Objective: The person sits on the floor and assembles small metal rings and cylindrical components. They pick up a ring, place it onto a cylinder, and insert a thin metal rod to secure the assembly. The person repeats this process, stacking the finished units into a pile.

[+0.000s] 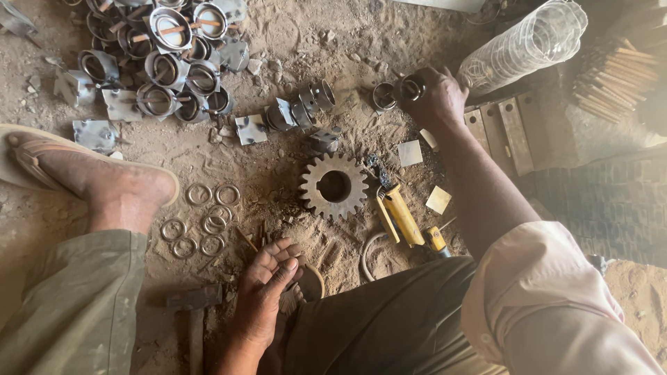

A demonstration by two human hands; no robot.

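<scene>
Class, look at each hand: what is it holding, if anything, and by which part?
Right hand grips a short metal ring by its rim. Left hand holds nothing, resting open on the ground.

A sandy dirt floor (306, 42) carries a toothed gear (334, 186), small metal rings (205, 219), a heap of metal cups (167, 62), a hammer (194, 305) and a yellow tool (399, 215).

Your right hand (434, 97) grips a dull metal ring (410, 88). The gear (334, 186) is rusty, rough metal; the ground (292, 42) is dusty sand; the welding holder (399, 215) has yellow plastic.
</scene>
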